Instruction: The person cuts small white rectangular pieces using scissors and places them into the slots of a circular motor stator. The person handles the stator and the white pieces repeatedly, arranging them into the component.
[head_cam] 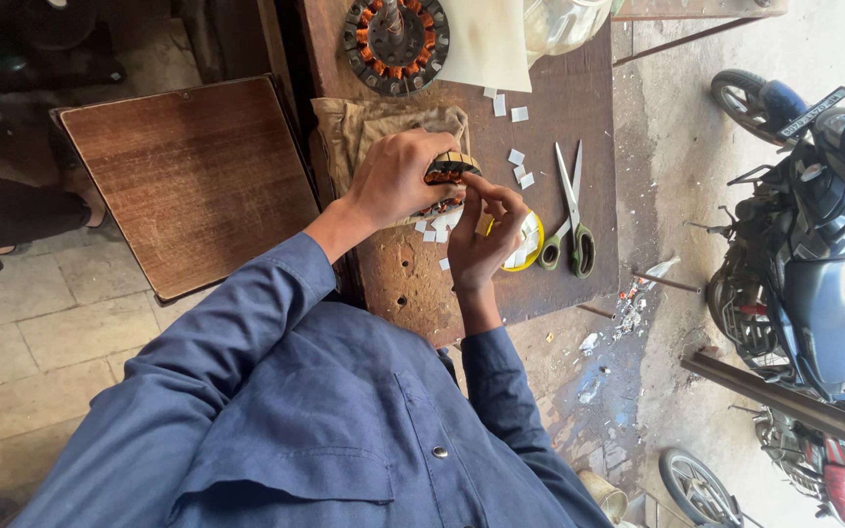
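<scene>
- Where the wooden board (188, 181) ends at left, the workbench (550, 284) begins; bare bench remains near its front edge.
- Left hand (398, 181) clasps one wound stator (450, 174) over a cloth (364, 127).
- Right hand (486, 235), fingers pinched narrow, touches the stator's rim.
- One pair of scissors (571, 210) lies right; a second stator (395, 41) lies behind.
</scene>
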